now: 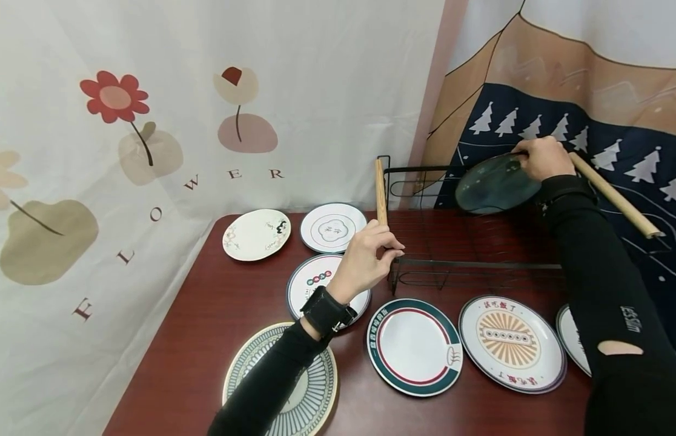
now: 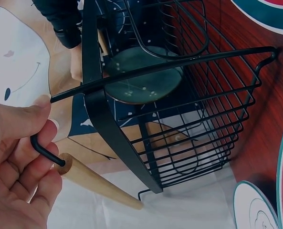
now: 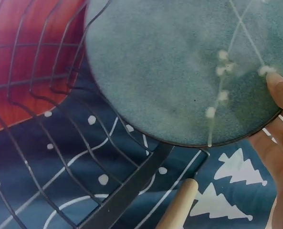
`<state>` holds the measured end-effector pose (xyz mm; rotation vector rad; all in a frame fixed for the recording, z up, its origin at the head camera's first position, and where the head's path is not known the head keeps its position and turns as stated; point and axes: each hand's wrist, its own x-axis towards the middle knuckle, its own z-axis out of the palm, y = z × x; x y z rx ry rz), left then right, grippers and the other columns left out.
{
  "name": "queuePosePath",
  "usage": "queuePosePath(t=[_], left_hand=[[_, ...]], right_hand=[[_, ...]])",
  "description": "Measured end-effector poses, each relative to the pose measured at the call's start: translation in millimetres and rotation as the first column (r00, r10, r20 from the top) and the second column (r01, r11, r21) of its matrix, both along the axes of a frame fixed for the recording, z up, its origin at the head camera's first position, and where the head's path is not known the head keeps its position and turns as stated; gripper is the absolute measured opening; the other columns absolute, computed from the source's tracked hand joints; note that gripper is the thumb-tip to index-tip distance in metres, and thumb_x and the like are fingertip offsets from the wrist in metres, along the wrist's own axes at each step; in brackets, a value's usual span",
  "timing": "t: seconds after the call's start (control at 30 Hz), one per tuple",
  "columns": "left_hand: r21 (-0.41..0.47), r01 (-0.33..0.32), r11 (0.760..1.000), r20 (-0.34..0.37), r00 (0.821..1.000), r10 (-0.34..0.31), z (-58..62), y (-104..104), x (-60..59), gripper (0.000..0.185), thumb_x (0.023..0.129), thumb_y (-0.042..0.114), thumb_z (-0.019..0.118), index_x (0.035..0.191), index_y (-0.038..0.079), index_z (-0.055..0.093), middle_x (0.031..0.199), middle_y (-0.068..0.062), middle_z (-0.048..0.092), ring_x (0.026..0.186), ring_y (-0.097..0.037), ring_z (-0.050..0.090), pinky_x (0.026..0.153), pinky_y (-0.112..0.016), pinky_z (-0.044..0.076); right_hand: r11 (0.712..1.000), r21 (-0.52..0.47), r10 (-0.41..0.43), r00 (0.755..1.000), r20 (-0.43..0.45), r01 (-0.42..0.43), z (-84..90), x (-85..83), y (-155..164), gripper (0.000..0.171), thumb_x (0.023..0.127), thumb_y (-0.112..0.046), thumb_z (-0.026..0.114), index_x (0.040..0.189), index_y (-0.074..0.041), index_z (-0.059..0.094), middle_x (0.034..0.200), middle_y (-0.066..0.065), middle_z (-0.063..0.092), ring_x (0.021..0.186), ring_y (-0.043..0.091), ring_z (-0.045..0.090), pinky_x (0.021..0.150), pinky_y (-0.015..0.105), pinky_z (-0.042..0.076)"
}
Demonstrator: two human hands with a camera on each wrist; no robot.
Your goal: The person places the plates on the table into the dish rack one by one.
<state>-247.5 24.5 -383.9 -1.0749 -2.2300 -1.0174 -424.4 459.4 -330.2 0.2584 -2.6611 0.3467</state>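
Matt black wire rack [image 1: 474,254] with pale wooden handles [image 1: 380,191]; speckled matt green plate [image 1: 497,183]; glossy red-brown tabletop [image 1: 207,327].

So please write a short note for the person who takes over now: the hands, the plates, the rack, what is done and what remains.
Left hand: grips the front wire corner of the black dish rack, by its wooden handle.
Right hand: holds the dark green plate by its rim, tilted above the rack's far side.
Done: one plate lifted; none stands in the rack.
Left: the green plate, and probably the patterned plates on the red table.
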Motion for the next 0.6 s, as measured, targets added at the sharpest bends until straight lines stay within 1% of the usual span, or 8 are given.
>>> queuePosePath(t=[0.13, 0.2, 0.3, 0.37, 0.43, 0.53, 0.6], left_hand=[[-0.005, 0.004, 1.0, -0.001, 1.0, -0.004, -0.2, 0, -0.4, 0.011, 0.09, 0.002, 0.075, 0.089, 0.012, 0.078, 0.087, 0.003, 0.07, 0.081, -0.013, 0.051, 0.074, -0.023, 0.044], [-0.003, 0.004, 1.0, 0.002, 1.0, -0.004, -0.6, 0, -0.2, 0.011, 0.09, 0.002, 0.075, 0.089, 0.012, 0.078, 0.087, 0.003, 0.07, 0.081, -0.013, 0.052, 0.074, -0.023, 0.044], [0.002, 0.007, 1.0, 0.003, 1.0, -0.007, -0.9, 0, -0.3, 0.01, 0.09, 0.002, 0.075, 0.089, 0.011, 0.078, 0.087, 0.002, 0.07, 0.081, -0.013, 0.051, 0.074, -0.023, 0.043], [0.003, 0.008, 1.0, 0.002, 1.0, -0.008, -0.4, 0, -0.3, 0.01, 0.091, 0.002, 0.075, 0.089, 0.011, 0.078, 0.088, 0.002, 0.07, 0.082, -0.014, 0.051, 0.074, -0.023, 0.044], [0.003, 0.009, 1.0, -0.001, 1.0, -0.009, 0.0, 0, -0.8, 0.01, 0.091, 0.002, 0.075, 0.09, 0.011, 0.078, 0.088, 0.002, 0.07, 0.082, -0.014, 0.051, 0.075, -0.023, 0.044], [0.002, 0.006, 1.0, -0.003, 1.0, -0.006, 0.4, 0, -1.0, 0.011, 0.091, 0.001, 0.075, 0.09, 0.012, 0.078, 0.088, 0.002, 0.07, 0.082, -0.014, 0.051, 0.075, -0.023, 0.045], [0.004, 0.005, 1.0, -0.002, 1.0, -0.005, 0.3, -1, -1.0, 0.011, 0.091, 0.001, 0.075, 0.09, 0.012, 0.078, 0.088, 0.002, 0.07, 0.082, -0.014, 0.051, 0.074, -0.023, 0.044]], right_hand=[[1.0, -0.007, -0.03, 0.999, 0.029, 0.03, 1.4, -4.1, 2, 0.019, 0.096, 0.001, 0.059, 0.107, 0.005, 0.074, 0.102, 0.036, 0.069, 0.087, 0.052, 0.062, 0.077, 0.065, 0.045], [0.998, 0.018, -0.055, 0.998, 0.042, 0.054, 2.4, -5.6, 3, 0.021, 0.095, 0.0, 0.06, 0.109, 0.003, 0.075, 0.104, 0.037, 0.068, 0.089, 0.053, 0.061, 0.077, 0.065, 0.045], [0.995, 0.05, -0.085, 0.993, 0.085, 0.081, 5.1, -7.8, 7, 0.028, 0.093, 0.0, 0.059, 0.116, 0.001, 0.075, 0.104, 0.039, 0.066, 0.088, 0.055, 0.059, 0.073, 0.064, 0.045], [0.994, 0.066, -0.099, 0.987, 0.125, 0.092, 7.9, -8.2, 10, 0.032, 0.092, 0.001, 0.058, 0.121, 0.002, 0.073, 0.104, 0.04, 0.065, 0.085, 0.053, 0.059, 0.069, 0.06, 0.045], [0.994, 0.067, -0.096, 0.979, 0.178, 0.085, 11.0, -8.7, 13, 0.036, 0.092, 0.003, 0.056, 0.126, 0.003, 0.07, 0.107, 0.039, 0.066, 0.076, 0.047, 0.056, 0.063, 0.051, 0.044], [0.995, 0.047, -0.096, 0.963, 0.253, 0.087, 15.3, -7.5, 16, 0.041, 0.093, 0.004, 0.052, 0.132, 0.004, 0.065, 0.116, 0.04, 0.064, 0.068, 0.037, 0.048, 0.055, 0.041, 0.037], [0.996, 0.029, -0.089, 0.956, 0.279, 0.085, 15.6, -7.4, 17, 0.044, 0.094, 0.005, 0.05, 0.135, 0.002, 0.064, 0.12, 0.041, 0.062, 0.063, 0.032, 0.042, 0.051, 0.037, 0.034]])
